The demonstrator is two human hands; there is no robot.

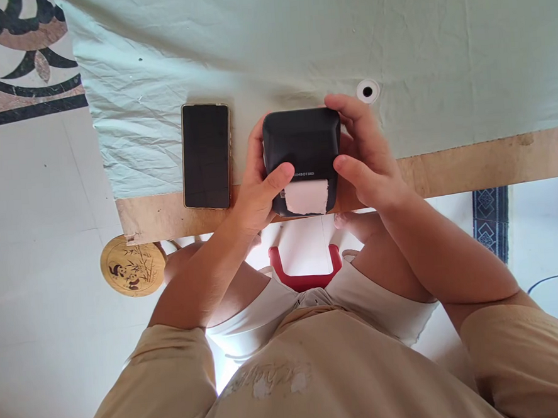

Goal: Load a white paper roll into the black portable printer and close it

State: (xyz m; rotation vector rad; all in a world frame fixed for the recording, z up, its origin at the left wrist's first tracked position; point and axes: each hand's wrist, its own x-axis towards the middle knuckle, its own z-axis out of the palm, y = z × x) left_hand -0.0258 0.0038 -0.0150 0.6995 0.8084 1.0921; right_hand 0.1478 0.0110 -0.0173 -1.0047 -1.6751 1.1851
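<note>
A black label printer (302, 141) with rounded corners is held between both hands, close to the table's front edge. Pale paper (306, 197) covers part of its near end, below small printed lettering. My left hand (261, 188) is closed round the printer's left side, thumb lying on its top face. On the opposite side my right hand (367, 153) grips the right edge, its thumb at the near part and a fingertip at the far corner. The fingers under the printer are hidden. Just beyond my right hand lies a small white roll (361, 91) with a dark centre.
A dark-screened phone (206, 156) lies left of the printer. Pale green cloth (273, 39) covers the table, leaving a bare wooden edge (488, 157) in front. A round wooden stool top (134, 266) with a panda picture stands lower left. Something red (307, 282) shows between my legs.
</note>
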